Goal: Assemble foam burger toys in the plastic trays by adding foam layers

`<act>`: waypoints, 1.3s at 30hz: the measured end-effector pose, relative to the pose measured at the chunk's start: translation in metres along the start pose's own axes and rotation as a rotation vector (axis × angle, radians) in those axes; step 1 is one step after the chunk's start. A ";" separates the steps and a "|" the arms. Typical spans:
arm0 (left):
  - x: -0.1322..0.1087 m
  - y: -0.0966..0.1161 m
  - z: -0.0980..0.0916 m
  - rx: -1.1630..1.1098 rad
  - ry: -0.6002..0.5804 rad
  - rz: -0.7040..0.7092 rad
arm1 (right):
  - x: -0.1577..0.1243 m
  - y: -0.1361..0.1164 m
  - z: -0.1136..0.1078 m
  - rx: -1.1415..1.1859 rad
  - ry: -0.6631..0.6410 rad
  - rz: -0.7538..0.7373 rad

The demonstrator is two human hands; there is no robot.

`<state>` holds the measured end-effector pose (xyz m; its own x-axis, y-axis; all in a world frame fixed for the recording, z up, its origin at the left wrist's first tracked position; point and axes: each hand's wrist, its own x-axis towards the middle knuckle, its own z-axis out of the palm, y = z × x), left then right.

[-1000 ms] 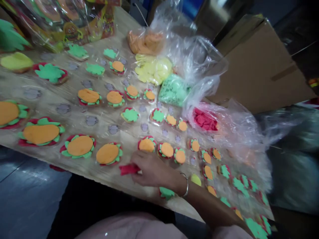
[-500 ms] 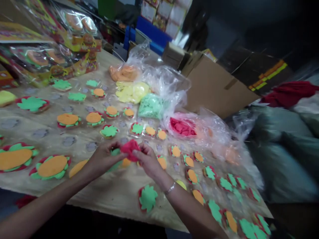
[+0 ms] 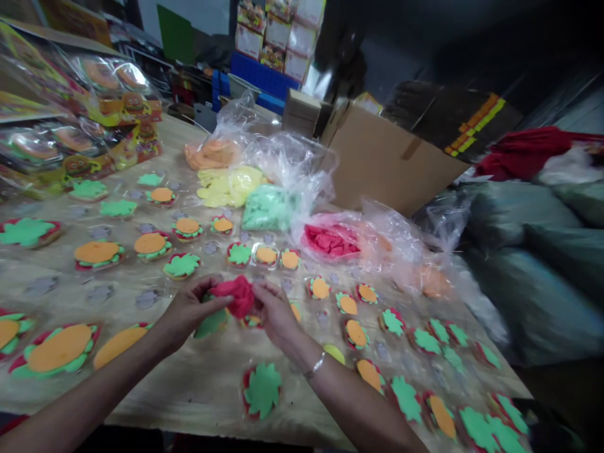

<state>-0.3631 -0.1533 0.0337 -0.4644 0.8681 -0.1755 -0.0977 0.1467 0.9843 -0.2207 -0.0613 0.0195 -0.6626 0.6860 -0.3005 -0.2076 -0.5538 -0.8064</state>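
My left hand (image 3: 191, 311) and my right hand (image 3: 276, 314) meet over the middle of the table. Between their fingers is a bunch of thin red foam pieces (image 3: 240, 296), pinched from both sides. Under my left hand lies a green leaf-shaped foam piece (image 3: 211, 324). Partly hidden behind the fingers is a small layered foam burger (image 3: 252, 321). Closer to me, a stack topped with a green leaf shape (image 3: 263, 390) shows red beneath. To the left of my forearm sits a layered stack with an orange top (image 3: 61, 349).
Many foam stacks in clear plastic shells cover the table (image 3: 198, 396). Behind them lie plastic bags of orange (image 3: 214, 154), yellow (image 3: 229, 187), green (image 3: 268, 207) and red pieces (image 3: 330, 240). Packaged burger toys (image 3: 80, 141) stand at left; a cardboard box (image 3: 391, 167) stands behind.
The view has shifted, so the table's contents sit further left. Both hands still hold the red pieces, which have turned slightly between the fingers.
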 end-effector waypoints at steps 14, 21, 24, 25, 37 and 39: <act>0.011 -0.006 0.011 0.100 -0.094 0.032 | 0.001 -0.002 -0.011 -0.419 -0.061 -0.335; 0.011 -0.003 0.014 0.157 -0.088 0.163 | 0.002 -0.003 -0.014 -0.210 -0.094 -0.112; 0.008 -0.004 0.015 0.072 -0.085 0.081 | 0.001 -0.006 -0.016 -0.175 -0.120 -0.086; 0.007 -0.004 0.015 0.031 -0.072 0.036 | 0.002 -0.007 -0.017 -0.139 -0.114 -0.074; -0.017 -0.001 0.011 0.182 -0.005 0.422 | 0.021 0.000 -0.011 0.289 0.096 -0.027; -0.017 -0.006 0.007 0.078 0.095 0.215 | 0.022 -0.006 -0.013 0.332 0.106 -0.034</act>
<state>-0.3487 -0.1659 0.0314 -0.5484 0.8352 0.0409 0.0785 0.0028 0.9969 -0.2244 -0.0371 0.0107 -0.5763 0.7425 -0.3416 -0.4625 -0.6409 -0.6127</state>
